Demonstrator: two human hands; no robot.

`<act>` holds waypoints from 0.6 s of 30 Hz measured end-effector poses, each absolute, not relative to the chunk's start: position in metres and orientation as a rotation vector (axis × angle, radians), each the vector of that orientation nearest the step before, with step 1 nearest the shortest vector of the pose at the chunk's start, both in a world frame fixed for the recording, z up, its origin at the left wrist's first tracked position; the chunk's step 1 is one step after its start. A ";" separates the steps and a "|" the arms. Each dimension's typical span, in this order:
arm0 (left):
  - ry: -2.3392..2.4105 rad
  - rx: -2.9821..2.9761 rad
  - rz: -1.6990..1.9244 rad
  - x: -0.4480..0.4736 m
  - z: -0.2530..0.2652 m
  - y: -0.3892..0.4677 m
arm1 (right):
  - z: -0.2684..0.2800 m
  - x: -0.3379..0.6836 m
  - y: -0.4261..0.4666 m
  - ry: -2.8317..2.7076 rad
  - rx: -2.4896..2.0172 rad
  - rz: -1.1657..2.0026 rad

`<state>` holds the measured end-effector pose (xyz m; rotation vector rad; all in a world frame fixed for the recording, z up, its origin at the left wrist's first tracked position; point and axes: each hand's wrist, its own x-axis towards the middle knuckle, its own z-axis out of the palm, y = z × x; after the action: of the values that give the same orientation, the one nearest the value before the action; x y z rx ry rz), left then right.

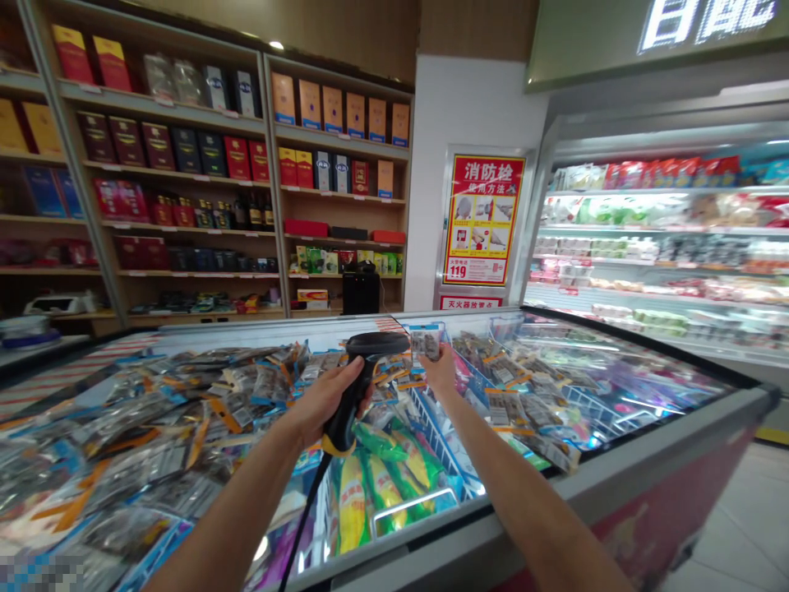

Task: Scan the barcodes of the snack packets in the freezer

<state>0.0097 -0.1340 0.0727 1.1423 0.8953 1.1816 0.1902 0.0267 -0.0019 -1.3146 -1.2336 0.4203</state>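
My left hand (333, 395) is wrapped round the grip of a black barcode scanner (354, 395) with a yellow-trimmed base and a cord hanging from it. The scanner's head points right, toward a small packet (425, 340) with a printed label and a blue top edge. My right hand (440, 367) pinches that packet by its lower part and holds it upright, close to the scanner's head but apart from it. Many similar packets (265, 378) lie heaped on the freezer's glass top on the left, with more packets (511, 378) on the right.
Through the freezer glass, yellow-and-green corn packs (382, 485) show in wire baskets. The freezer's grey front rim (592, 493) runs below my arms. Behind stand shelves of boxes (185, 148), a red fire-hydrant notice (484, 218) and a lit refrigerated display (666, 230).
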 end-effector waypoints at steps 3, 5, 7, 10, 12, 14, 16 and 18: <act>0.912 1.174 1.194 0.011 0.069 -0.136 | -0.009 0.187 0.027 -1.235 -1.266 0.450; 0.943 1.188 1.194 0.011 0.063 -0.137 | -0.013 0.187 0.027 -1.230 -1.238 0.474; 0.982 1.177 1.207 0.012 0.057 -0.136 | -0.016 0.186 0.025 -1.237 -1.227 0.482; 1.004 1.147 1.237 0.014 0.052 -0.134 | -0.016 0.184 0.020 -1.262 -1.235 0.479; 1.000 1.149 1.236 0.018 0.051 -0.134 | -0.015 0.183 0.016 -1.278 -1.242 0.466; 0.996 1.161 1.228 0.021 0.050 -0.134 | -0.013 0.183 0.011 -1.286 -1.242 0.451; 1.002 1.174 1.221 0.024 0.051 -0.136 | -0.011 0.183 0.008 -1.294 -1.250 0.446; 1.003 1.192 1.216 0.026 0.051 -0.138 | -0.010 0.184 0.005 -1.302 -1.279 0.448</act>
<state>0.0257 -0.1379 0.0509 1.1917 1.0029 1.2160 0.1843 0.0049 -0.0096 -1.2791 -1.3024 0.4478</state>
